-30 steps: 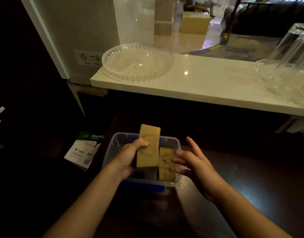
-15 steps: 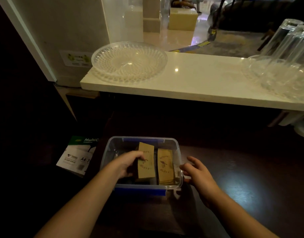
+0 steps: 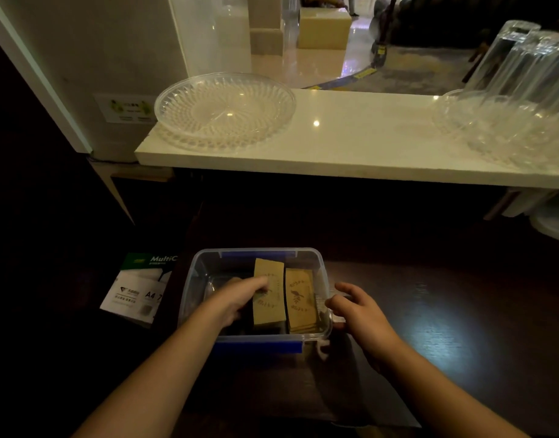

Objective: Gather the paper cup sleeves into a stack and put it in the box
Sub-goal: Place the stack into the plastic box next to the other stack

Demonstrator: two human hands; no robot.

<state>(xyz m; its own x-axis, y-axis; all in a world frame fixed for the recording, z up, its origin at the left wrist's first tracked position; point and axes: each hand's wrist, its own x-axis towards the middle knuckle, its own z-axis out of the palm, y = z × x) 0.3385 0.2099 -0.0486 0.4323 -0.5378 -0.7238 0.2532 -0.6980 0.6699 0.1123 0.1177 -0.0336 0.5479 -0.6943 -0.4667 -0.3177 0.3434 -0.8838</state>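
At the lower centre of the frame a clear plastic box with blue clips sits on a dark wooden counter. Inside it, two stacks of brown paper cup sleeves with dark printed marks lie side by side; the print is too small to read. The left hand reaches into the box, fingers closed on the left stack. The right hand rests loosely open against the box's right wall. At lower left lies a white paper ream reading "MultiC" and "A4". On the white shelf above sit a clear patterned plastic dish and, at upper right, clear glasses.
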